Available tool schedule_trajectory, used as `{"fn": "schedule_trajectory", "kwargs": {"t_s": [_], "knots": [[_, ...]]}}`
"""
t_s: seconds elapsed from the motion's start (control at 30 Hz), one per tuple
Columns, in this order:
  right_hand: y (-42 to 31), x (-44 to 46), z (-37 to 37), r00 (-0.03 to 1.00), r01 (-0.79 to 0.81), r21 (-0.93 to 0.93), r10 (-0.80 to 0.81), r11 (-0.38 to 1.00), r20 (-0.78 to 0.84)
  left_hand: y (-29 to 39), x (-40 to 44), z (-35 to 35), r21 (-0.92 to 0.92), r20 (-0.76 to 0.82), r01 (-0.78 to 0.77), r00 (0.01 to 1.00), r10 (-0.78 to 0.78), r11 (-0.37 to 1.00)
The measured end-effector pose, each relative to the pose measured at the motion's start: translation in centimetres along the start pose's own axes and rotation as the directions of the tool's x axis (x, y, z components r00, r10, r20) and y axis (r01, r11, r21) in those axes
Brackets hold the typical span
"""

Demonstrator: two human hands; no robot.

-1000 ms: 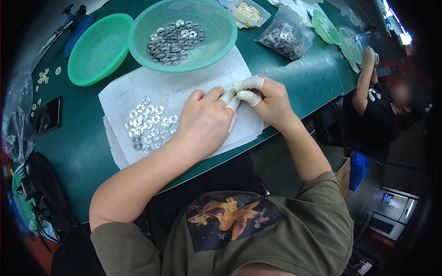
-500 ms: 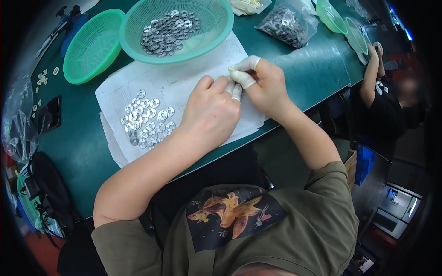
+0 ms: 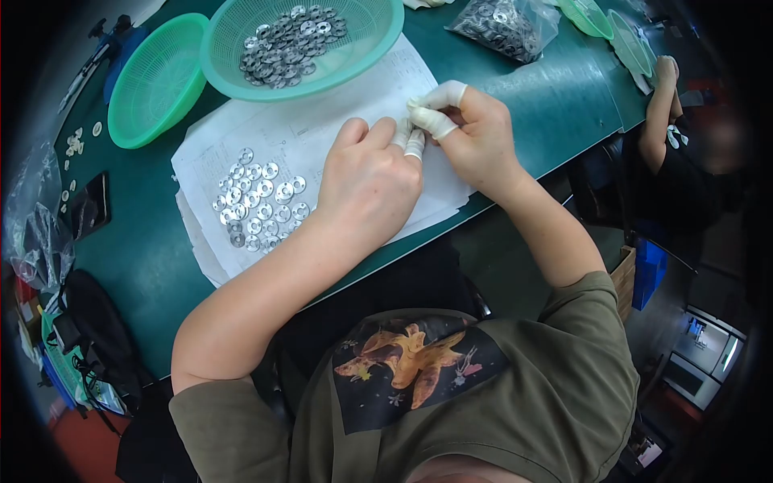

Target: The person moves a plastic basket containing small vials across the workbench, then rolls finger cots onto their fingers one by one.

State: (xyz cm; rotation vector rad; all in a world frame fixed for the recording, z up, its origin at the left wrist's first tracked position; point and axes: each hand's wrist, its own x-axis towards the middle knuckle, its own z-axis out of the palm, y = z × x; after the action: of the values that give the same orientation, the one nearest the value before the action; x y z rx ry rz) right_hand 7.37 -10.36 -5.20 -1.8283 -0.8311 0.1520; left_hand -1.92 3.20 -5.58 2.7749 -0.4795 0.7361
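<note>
My left hand (image 3: 370, 179) is closed above the white paper sheets (image 3: 322, 129), its back toward me and white finger cots on some fingertips. Close against it, my right hand (image 3: 477, 133) pinches thumb and forefinger together, both in white cots. Whatever lies between the fingertips is hidden or too small to name. Left of my left hand, many shiny round metal discs with centre holes (image 3: 264, 187) are spread on the paper. More such discs, darker grey (image 3: 290, 52), are heaped in a green plastic basket (image 3: 338, 83) beyond my hands.
A second green basket (image 3: 157, 84) stands tilted at left. A clear bag of grey parts (image 3: 503, 32) lies at the back. A phone (image 3: 88, 205), small pale rings (image 3: 75, 143) and a black bag (image 3: 95, 322) are on the left. Another person (image 3: 672, 153) sits at right.
The camera view has shifted slightly. My right hand's fingertips have moved a little up and away from my left fingers. My left hand keeps nearly the same closed pose.
</note>
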Motion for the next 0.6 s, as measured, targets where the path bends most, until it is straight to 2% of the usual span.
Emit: {"fn": "schedule_trajectory", "kwargs": {"t_s": [0.07,0.2,0.27,0.4,0.47,0.6], "knots": [[-0.3,0.4,0.4,0.999,0.055,-0.135,-0.054,0.989,0.010,0.2,-0.3,0.2,-0.010,-0.020,-0.003,1.000,0.003,1.000],[-0.3,0.0,-0.1,0.998,0.057,-0.113,-0.059,0.992,-0.009,0.1,-0.2,0.0,0.010,-0.019,0.002,1.000,-0.002,1.000],[-0.3,0.3,0.2,0.986,0.164,-0.234,-0.168,0.958,0.006,0.2,-0.2,0.0,0.011,-0.001,-0.002,1.000,0.002,1.000],[0.2,-0.5,-0.2,0.996,0.079,-0.152,-0.083,0.985,-0.022,0.2,-0.2,-0.1,-0.033,-0.003,0.013,1.000,-0.014,0.999],[0.1,-0.1,-0.3,0.971,0.232,-0.259,-0.237,0.937,0.013,-0.3,0.0,-0.2,-0.045,-0.005,0.018,1.000,-0.018,0.999],[0.0,-0.6,-1.2,0.968,0.250,-0.292,-0.249,0.923,0.043,-0.3,-0.4,-0.5,-0.147,0.030,0.035,0.999,-0.031,0.988]]}}
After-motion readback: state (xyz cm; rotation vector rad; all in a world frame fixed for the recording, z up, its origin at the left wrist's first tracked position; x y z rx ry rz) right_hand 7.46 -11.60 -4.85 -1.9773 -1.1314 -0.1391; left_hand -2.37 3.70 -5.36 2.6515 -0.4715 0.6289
